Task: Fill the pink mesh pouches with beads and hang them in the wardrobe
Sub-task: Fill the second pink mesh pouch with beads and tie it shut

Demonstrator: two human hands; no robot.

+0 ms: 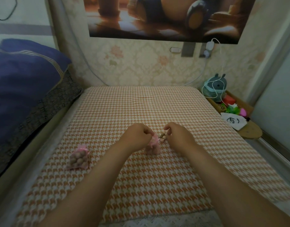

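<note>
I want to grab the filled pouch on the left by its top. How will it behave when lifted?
The filled pouch will probably sag rather than hold shape: its thin mesh slumps on the cloth. It is likely weighty for its size, being packed with beads. Cinched at the neck, it should not spill. If nudged it may lump and shift rather than roll.

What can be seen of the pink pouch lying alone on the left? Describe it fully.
The pouch is sheer pink mesh, bulging with round tan beads that show through. Its neck is gathered shut with a pink ribbon, the frilled top pointing away from the person. It lies on its side on the orange-and-white checked cover, left of the left hand, touched by neither hand.
</note>
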